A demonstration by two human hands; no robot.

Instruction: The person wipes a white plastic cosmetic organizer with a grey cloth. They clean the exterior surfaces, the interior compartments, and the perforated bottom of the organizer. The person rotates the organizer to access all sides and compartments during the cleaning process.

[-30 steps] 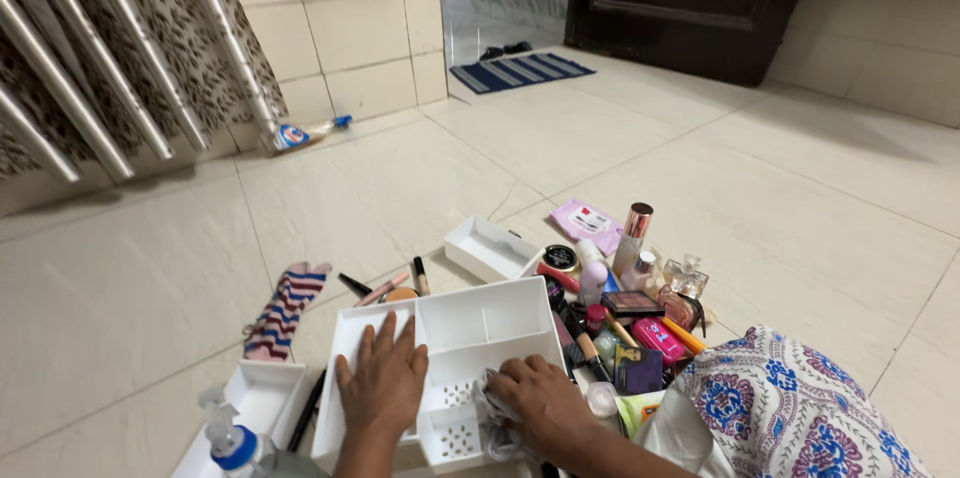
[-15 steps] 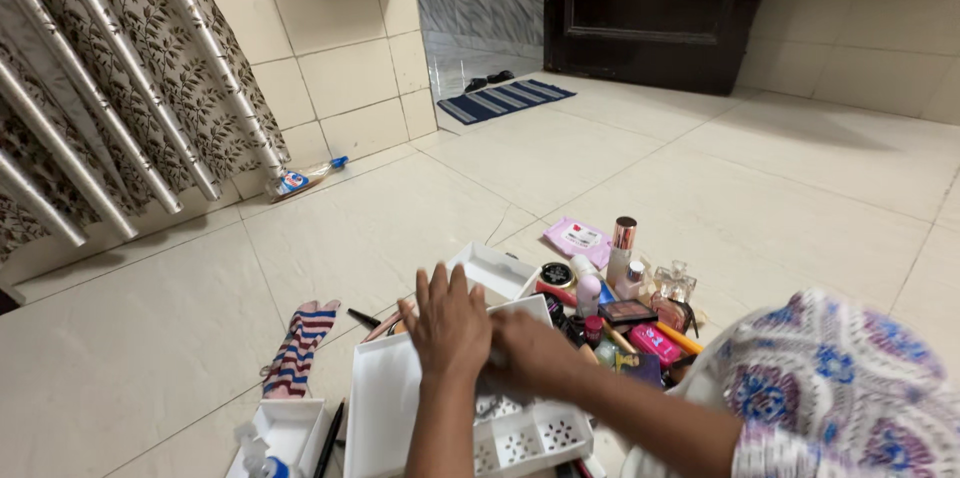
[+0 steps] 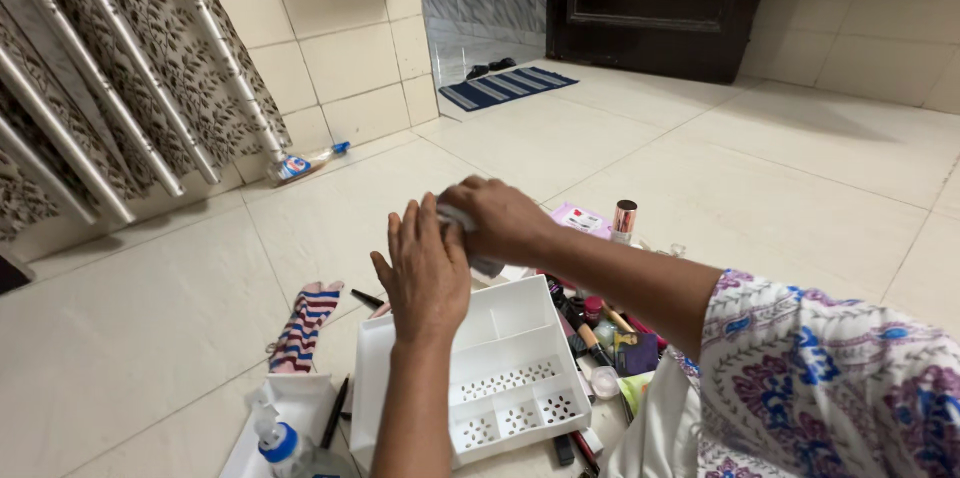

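Note:
My left hand (image 3: 425,273) is raised above the floor, palm turned away from me, fingers spread and flat. My right hand (image 3: 497,219) is closed on a small white cloth (image 3: 455,216) and presses it against the palm side of my left hand. Below both hands lies a white plastic organiser tray (image 3: 520,378) with several compartments, some with perforated bottoms. My right arm wears a floral sleeve (image 3: 810,378).
A heap of cosmetics (image 3: 600,323) lies right of the tray, with a tall rose-capped bottle (image 3: 622,223) and a pink packet (image 3: 585,221). A striped sock (image 3: 303,323), a blue-capped spray bottle (image 3: 285,441) and a second white tray (image 3: 290,408) lie left. Curtained rails stand far left.
Both hands have risen off the organiser tray. The right hand came up with the white cloth and now rubs it on the lifted left hand.

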